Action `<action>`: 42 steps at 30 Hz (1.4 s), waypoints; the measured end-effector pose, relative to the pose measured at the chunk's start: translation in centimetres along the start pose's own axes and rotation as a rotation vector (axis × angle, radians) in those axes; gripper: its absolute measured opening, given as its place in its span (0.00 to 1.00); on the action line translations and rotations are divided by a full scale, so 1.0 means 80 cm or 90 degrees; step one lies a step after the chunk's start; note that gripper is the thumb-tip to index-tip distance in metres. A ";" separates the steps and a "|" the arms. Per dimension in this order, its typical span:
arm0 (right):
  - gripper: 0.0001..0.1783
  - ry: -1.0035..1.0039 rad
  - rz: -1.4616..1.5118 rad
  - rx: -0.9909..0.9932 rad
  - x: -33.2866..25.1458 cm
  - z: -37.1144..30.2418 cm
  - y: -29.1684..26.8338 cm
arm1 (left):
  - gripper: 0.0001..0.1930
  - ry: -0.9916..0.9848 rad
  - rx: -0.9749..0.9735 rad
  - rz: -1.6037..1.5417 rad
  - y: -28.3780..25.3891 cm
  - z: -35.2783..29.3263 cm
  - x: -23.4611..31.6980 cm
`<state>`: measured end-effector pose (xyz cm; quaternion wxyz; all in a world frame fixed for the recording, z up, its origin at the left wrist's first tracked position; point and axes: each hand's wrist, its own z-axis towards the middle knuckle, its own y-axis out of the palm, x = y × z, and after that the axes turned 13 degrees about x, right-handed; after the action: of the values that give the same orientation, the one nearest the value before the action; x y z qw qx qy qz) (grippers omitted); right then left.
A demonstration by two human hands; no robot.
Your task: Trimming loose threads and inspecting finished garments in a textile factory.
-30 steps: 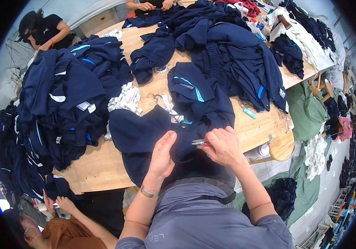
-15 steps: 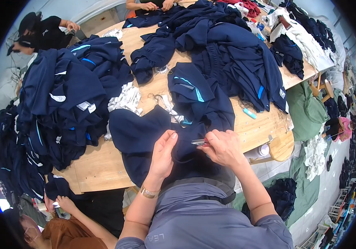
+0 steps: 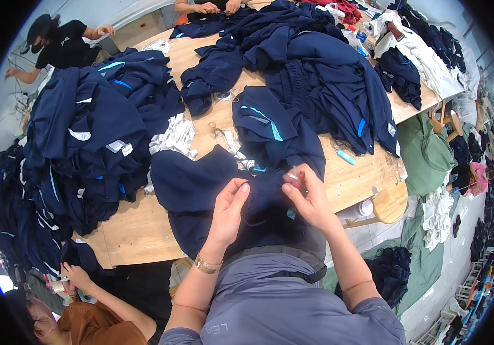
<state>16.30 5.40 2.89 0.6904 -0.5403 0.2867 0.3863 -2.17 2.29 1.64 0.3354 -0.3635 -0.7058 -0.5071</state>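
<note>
The navy garment (image 3: pixel 192 181) lies at the centre of the frame, draped over the near edge of the table (image 3: pixel 134 238) toward the lap, which probably keeps it within easy reach and partly supported. Over it, the left hand (image 3: pixel 228 213) has thumb and fingertips together; whether cloth or thread lies between them I cannot tell. The right hand (image 3: pixel 310 198), fingers curled, holds a small red tool (image 3: pixel 294 180), blurred, near the cloth, perhaps to be handy. White scraps (image 3: pixel 175 137) sit left of centre, seemingly pushed aside. Navy piles fill the upper left (image 3: pixel 106 109) and upper centre (image 3: pixel 321 72), likely leaving the near edge for working.
</note>
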 end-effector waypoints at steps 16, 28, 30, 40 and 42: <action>0.18 -0.226 0.072 0.337 0.054 0.015 0.019 | 0.14 0.685 0.191 0.704 -0.035 0.003 0.010; 0.16 0.125 -0.018 0.540 0.232 0.064 -0.067 | 0.10 0.424 0.340 0.657 -0.106 0.029 0.006; 0.16 0.140 0.037 0.568 0.251 0.051 -0.080 | 0.09 0.478 0.410 0.731 -0.130 0.046 0.009; 0.08 0.187 0.196 0.462 0.151 0.016 -0.042 | 0.06 0.643 0.406 1.016 -0.169 0.110 0.045; 0.08 0.184 0.189 0.435 0.140 0.014 -0.035 | 0.04 0.681 0.398 0.914 -0.131 0.077 0.062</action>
<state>24.69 8.66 -4.47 0.7199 -0.2807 0.5677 0.2839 -14.32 6.77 -0.75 0.9282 -0.3240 -0.1704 -0.0668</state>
